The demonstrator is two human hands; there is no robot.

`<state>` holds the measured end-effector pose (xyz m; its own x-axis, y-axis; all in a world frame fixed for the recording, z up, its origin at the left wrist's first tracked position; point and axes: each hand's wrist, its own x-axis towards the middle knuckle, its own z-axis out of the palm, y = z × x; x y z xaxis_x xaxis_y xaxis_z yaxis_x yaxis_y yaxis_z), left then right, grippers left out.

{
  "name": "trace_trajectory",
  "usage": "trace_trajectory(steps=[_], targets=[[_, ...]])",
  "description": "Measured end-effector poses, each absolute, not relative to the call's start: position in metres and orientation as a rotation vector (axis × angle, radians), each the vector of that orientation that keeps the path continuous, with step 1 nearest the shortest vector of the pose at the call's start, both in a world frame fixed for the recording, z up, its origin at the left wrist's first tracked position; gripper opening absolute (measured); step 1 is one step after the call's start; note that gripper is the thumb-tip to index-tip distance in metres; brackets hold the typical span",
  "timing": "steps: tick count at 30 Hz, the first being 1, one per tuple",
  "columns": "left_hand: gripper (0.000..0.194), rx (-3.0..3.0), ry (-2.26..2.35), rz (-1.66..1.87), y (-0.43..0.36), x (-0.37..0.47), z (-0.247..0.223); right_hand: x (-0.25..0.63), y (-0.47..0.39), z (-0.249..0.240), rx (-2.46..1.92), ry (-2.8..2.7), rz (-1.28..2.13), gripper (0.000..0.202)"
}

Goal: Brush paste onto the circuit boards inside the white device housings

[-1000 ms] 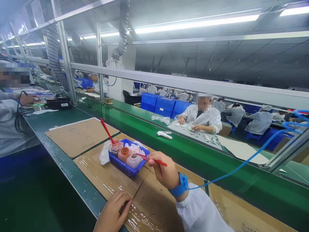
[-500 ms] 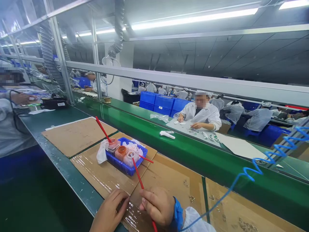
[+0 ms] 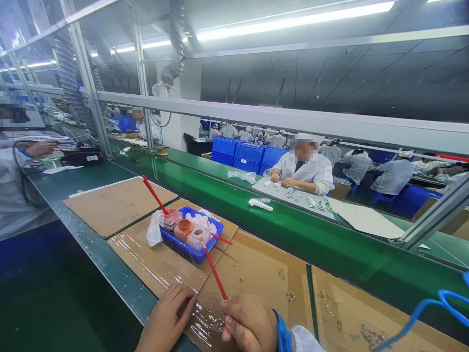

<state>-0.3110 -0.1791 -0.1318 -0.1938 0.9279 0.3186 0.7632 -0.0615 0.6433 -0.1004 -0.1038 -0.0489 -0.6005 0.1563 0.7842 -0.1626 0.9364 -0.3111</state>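
Observation:
My right hand (image 3: 252, 321) pinches a slim red-handled brush (image 3: 216, 274). The brush points up and left, its orange-tinged tip just beside the mouth of the clear jar (image 3: 198, 236). That jar stands in a blue tray (image 3: 188, 253) with an orange-rimmed jar (image 3: 183, 229) and a jar of pinkish liquid (image 3: 171, 219), out of which another red stick (image 3: 154, 193) leans. Crumpled white tissue (image 3: 155, 229) hangs over the tray's left side. My left hand (image 3: 170, 315) rests on the cardboard (image 3: 157, 259) at the bench edge, thumb apart from the fingers, holding nothing visible.
Small metal parts (image 3: 372, 336) lie on cardboard at the right. A green conveyor belt (image 3: 311, 230) carries a white handheld device (image 3: 261, 204). Across it sits a co-worker (image 3: 311, 171); another person (image 3: 18, 171) works at the left. A blue coiled hose (image 3: 417, 315) hangs lower right.
My right hand has drawn back to the right, and the brush tip has come out of the clear jar. My left hand stays put. The blue hose has swung down and right.

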Motion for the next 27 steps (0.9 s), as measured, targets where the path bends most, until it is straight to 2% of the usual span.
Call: trace_trajectory(steps=[4,8,14,18,21,27], targets=[[0.024,1.834,1.976,1.089,-0.179,-0.312,-0.133,-0.102,-0.099,-0.046,0.096,-2.173,0.230,0.032],[0.023,1.832,1.974,1.094,-0.179,-0.312,-0.134,-0.107,-0.095,-0.040,0.149,-2.167,-0.090,0.019],[0.021,1.847,1.968,1.118,-0.180,-0.312,-0.134,-0.098,-0.104,-0.028,0.179,-2.244,-0.167,0.029],[0.022,1.843,1.990,1.113,-0.180,-0.312,-0.136,-0.095,-0.105,-0.023,0.139,-2.251,-0.265,0.023],[0.022,1.851,1.993,1.124,-0.179,-0.313,-0.137,-0.098,-0.105,-0.024,0.096,-2.251,-0.202,0.023],[0.020,1.881,1.975,1.126,-0.178,-0.314,-0.139,-0.100,-0.109,-0.018,0.039,-2.192,0.224,0.027]])
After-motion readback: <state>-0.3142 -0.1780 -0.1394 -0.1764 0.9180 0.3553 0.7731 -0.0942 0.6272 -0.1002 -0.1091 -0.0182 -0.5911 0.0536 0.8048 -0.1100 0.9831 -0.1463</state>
